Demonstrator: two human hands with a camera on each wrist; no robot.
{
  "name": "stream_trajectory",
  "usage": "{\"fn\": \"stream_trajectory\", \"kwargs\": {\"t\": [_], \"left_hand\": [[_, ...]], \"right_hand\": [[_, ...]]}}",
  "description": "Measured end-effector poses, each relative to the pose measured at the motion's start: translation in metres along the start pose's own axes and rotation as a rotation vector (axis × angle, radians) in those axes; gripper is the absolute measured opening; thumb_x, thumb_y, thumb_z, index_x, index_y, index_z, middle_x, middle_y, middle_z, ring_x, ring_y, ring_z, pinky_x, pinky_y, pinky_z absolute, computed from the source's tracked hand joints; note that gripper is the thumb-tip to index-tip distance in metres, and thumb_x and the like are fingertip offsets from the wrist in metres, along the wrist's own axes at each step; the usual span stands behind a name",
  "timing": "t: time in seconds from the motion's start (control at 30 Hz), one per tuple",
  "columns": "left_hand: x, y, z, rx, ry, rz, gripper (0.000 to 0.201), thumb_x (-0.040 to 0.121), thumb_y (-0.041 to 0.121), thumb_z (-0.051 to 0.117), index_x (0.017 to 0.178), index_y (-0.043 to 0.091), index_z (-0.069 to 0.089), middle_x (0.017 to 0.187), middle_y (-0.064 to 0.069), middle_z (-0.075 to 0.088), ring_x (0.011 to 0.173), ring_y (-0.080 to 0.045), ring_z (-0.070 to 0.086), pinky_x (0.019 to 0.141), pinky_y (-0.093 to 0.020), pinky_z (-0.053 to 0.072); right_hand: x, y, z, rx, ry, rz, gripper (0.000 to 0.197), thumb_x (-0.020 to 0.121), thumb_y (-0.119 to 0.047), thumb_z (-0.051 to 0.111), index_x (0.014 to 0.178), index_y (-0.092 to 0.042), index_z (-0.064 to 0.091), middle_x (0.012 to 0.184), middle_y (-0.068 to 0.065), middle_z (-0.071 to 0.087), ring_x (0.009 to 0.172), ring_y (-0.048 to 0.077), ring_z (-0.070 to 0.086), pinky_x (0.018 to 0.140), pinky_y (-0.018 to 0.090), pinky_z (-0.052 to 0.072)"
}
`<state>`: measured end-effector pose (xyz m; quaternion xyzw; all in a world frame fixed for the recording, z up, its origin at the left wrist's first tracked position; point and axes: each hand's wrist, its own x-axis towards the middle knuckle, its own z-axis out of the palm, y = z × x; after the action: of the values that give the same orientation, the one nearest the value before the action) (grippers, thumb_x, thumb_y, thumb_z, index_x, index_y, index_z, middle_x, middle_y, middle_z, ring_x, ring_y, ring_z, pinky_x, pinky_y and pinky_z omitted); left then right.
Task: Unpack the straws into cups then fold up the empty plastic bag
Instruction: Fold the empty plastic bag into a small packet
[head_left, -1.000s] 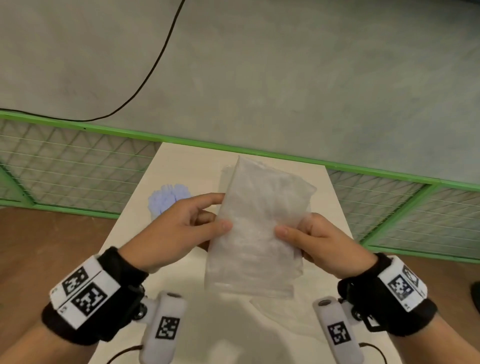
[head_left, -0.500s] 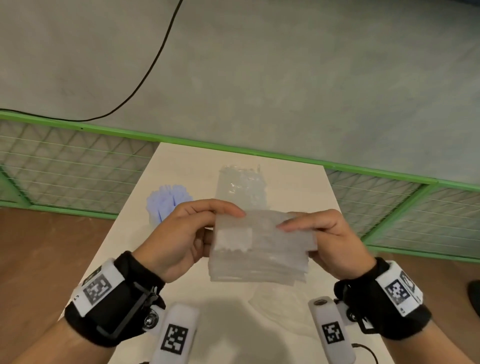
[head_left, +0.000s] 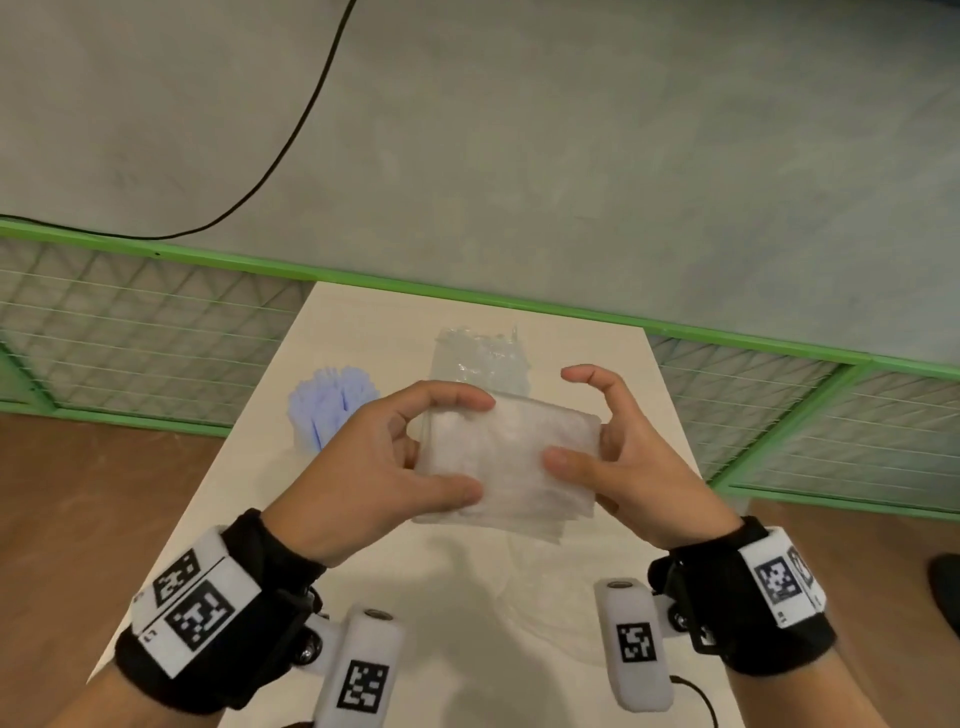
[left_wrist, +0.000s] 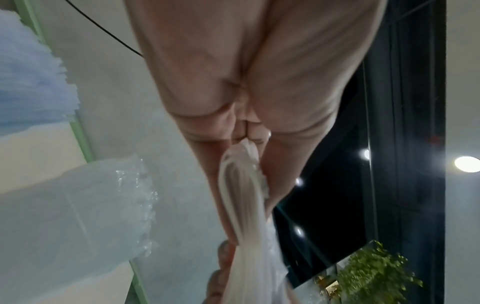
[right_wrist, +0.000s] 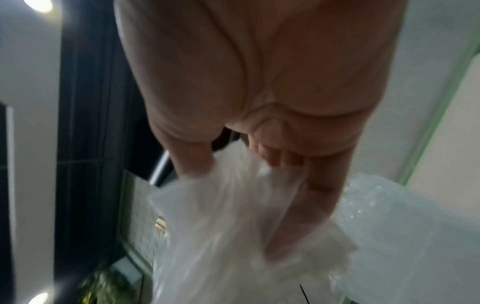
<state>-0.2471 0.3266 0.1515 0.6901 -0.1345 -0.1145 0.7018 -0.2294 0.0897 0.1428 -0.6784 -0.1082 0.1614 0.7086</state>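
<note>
Above the pale beige table (head_left: 249, 499), you hold a folded, cloudy translucent plastic bag (head_left: 511, 457) between both hands, clear of the tabletop. The bag is doubled into a squat rectangle, its stacked edges showing along the near side and its surface wrinkled and frosted white. Your left hand (head_left: 379, 467) pinches the bag's left end, thumb on the near face and index finger arched over the top edge; the left wrist view shows the film bunched tightly between the fingers (left_wrist: 207, 164). Your right hand (head_left: 628, 467) grips the right end with the thumb pressed on the near face and fingers behind, while the index finger curls free above the bag.

Beyond the bag stand two cups: one bundle of pale blue straws (head_left: 335, 402) in a clear cup to the left, one clear plastic cup of transparent straws (head_left: 480, 361) at centre, partly hidden by your hands. A green-framed wire mesh fence (head_left: 130, 332) runs behind the table, and one black cable (head_left: 291, 140) trails across the grey floor.
</note>
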Motion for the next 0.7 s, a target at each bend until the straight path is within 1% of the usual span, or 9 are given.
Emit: {"fn": "stream_trajectory", "kwargs": {"t": [0.13, 0.23, 0.3, 0.37, 0.43, 0.53, 0.6, 0.67, 0.7], "left_hand": [[-0.002, -0.004, 0.006, 0.031, 0.031, 0.03, 0.056, 0.074, -0.009, 0.078, 0.112, 0.029, 0.066, 0.116, 0.006, 0.065, 0.063, -0.007, 0.065, 0.058, -0.018, 0.053], [0.002, -0.013, 0.014, 0.159, 0.052, 0.094, 0.055, 0.081, -0.001, 0.073, 0.117, 0.04, 0.064, 0.119, 0.008, 0.061, 0.085, -0.019, 0.066, 0.073, -0.035, 0.058], [0.005, -0.021, 0.018, 0.282, 0.021, 0.082, 0.053, 0.083, 0.005, 0.072, 0.114, 0.047, 0.067, 0.117, 0.01, 0.061, 0.083, -0.029, 0.062, 0.077, -0.041, 0.056], [0.01, -0.026, 0.021, 0.163, -0.016, 0.003, 0.052, 0.083, 0.001, 0.072, 0.114, 0.043, 0.07, 0.118, 0.008, 0.068, 0.093, -0.026, 0.068, 0.086, -0.041, 0.057], [0.013, -0.032, 0.023, 0.026, -0.014, -0.055, 0.055, 0.081, -0.004, 0.072, 0.119, 0.036, 0.069, 0.118, 0.011, 0.07, 0.099, -0.014, 0.07, 0.087, -0.032, 0.057], [0.014, -0.047, 0.019, 0.132, 0.059, -0.049, 0.058, 0.078, -0.002, 0.075, 0.12, 0.037, 0.067, 0.092, 0.016, 0.069, 0.066, 0.0, 0.062, 0.069, -0.013, 0.049], [0.011, -0.055, 0.012, 0.329, 0.14, -0.034, 0.058, 0.078, 0.001, 0.074, 0.121, 0.039, 0.065, 0.087, 0.021, 0.061, 0.054, 0.005, 0.049, 0.061, -0.003, 0.039], [0.009, -0.066, 0.002, 0.527, 0.226, -0.022, 0.061, 0.078, -0.001, 0.071, 0.127, 0.035, 0.061, 0.113, 0.02, 0.058, 0.082, 0.011, 0.054, 0.077, 0.005, 0.035], [0.008, -0.072, -0.003, 0.592, 0.254, -0.027, 0.062, 0.079, -0.003, 0.069, 0.129, 0.031, 0.06, 0.119, 0.017, 0.055, 0.096, 0.006, 0.053, 0.083, 0.007, 0.03]], "right_hand": [[-0.001, 0.001, -0.001, 0.127, 0.088, 0.022, 0.06, 0.088, -0.011, 0.068, 0.136, -0.033, 0.041, 0.092, 0.013, 0.069, 0.082, 0.026, 0.065, 0.073, 0.036, 0.054], [0.003, 0.005, 0.01, 0.144, 0.246, 0.059, 0.043, 0.089, -0.054, 0.058, 0.126, -0.034, 0.056, 0.111, 0.002, 0.068, 0.102, 0.021, 0.066, 0.084, 0.041, 0.05], [0.01, 0.014, 0.017, -0.134, 0.403, 0.019, 0.043, 0.086, -0.067, 0.052, 0.11, -0.032, 0.063, 0.108, -0.005, 0.068, 0.102, 0.014, 0.065, 0.086, 0.034, 0.05], [0.017, 0.022, 0.024, -0.38, 0.565, -0.086, 0.03, 0.09, -0.054, 0.057, 0.099, -0.025, 0.061, 0.092, -0.007, 0.068, 0.085, 0.004, 0.064, 0.072, 0.021, 0.049], [0.02, 0.033, 0.023, -0.449, 0.605, -0.161, 0.021, 0.091, -0.042, 0.062, 0.098, -0.023, 0.057, 0.083, -0.006, 0.067, 0.07, 0.001, 0.063, 0.06, 0.021, 0.051], [0.022, 0.058, 0.013, -0.24, 0.502, -0.147, 0.021, 0.092, -0.044, 0.059, 0.106, -0.028, 0.055, 0.083, -0.001, 0.068, 0.072, 0.014, 0.065, 0.062, 0.038, 0.055], [0.018, 0.085, 0.001, -0.267, 0.529, -0.1, 0.018, 0.096, -0.043, 0.051, 0.106, -0.029, 0.055, 0.083, 0.001, 0.067, 0.073, 0.018, 0.064, 0.063, 0.038, 0.053], [0.008, 0.123, -0.018, -0.579, 0.532, -0.036, 0.008, 0.096, -0.035, 0.056, 0.1, -0.029, 0.053, 0.079, -0.002, 0.064, 0.07, 0.017, 0.061, 0.065, 0.033, 0.05], [0.0, 0.144, -0.025, -0.803, 0.432, 0.043, 0.013, 0.092, -0.035, 0.059, 0.101, -0.029, 0.051, 0.082, -0.005, 0.061, 0.072, 0.015, 0.058, 0.068, 0.031, 0.048]]}}
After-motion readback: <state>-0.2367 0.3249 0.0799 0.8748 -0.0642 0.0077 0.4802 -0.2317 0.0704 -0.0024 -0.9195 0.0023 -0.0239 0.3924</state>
